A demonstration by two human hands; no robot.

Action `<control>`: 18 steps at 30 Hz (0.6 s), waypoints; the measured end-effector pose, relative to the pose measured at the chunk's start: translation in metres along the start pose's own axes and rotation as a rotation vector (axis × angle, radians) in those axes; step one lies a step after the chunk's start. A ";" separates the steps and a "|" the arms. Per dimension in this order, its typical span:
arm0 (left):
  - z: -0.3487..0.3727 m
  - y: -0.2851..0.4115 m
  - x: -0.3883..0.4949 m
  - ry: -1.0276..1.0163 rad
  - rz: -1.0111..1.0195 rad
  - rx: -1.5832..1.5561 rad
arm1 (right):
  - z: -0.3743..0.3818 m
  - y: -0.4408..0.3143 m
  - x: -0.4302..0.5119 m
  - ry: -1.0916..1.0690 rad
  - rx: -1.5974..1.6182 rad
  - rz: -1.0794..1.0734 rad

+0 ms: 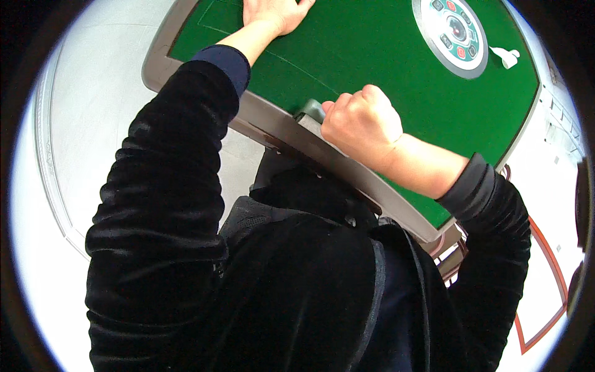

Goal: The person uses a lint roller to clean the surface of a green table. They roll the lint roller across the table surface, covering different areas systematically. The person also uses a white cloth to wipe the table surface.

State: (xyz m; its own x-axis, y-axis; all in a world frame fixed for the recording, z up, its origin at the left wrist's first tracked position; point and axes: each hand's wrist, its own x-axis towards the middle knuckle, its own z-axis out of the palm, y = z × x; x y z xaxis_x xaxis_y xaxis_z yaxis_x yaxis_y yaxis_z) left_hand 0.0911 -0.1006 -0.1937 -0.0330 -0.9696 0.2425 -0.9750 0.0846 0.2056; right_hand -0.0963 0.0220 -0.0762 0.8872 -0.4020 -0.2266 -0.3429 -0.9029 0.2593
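A green felt table top (372,60), apparently an automatic mahjong table, lies before me. At the top edge of the view, my left hand (275,13) is palm down on or just over the felt, its thumb spread; its other fingers are cut off. My right hand (361,122) is curled into a fist above the near rim. Beside and partly under that fist, a greenish, rounded object (314,109) and a pale grey piece (312,124) show at the felt's edge; whether the fist grips them is hidden.
A round control panel (455,29) with buttons sits in the table's middle. Near it lies a crumpled white tissue or strip (506,57). The greyish-brown table rim (267,111) runs close to my body. Pale floor (102,83) shows at left, a red-brown outline (548,251) at right.
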 end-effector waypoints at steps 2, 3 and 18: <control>0.006 0.003 -0.002 0.012 0.004 0.003 | -0.003 0.005 -0.001 -0.046 0.091 0.001; 0.002 0.003 -0.002 0.018 0.002 0.004 | -0.003 0.014 -0.004 -0.028 0.230 0.003; 0.013 0.016 -0.018 -0.008 -0.018 0.011 | 0.033 -0.011 -0.015 0.488 2.547 0.321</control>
State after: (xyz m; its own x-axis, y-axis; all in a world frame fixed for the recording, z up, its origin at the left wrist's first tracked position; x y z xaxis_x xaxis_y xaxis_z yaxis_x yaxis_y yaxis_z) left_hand 0.0735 -0.0846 -0.2077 -0.0168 -0.9728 0.2311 -0.9778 0.0642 0.1994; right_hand -0.1162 0.0327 -0.1062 0.6268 -0.7466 -0.2227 0.3551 0.5282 -0.7713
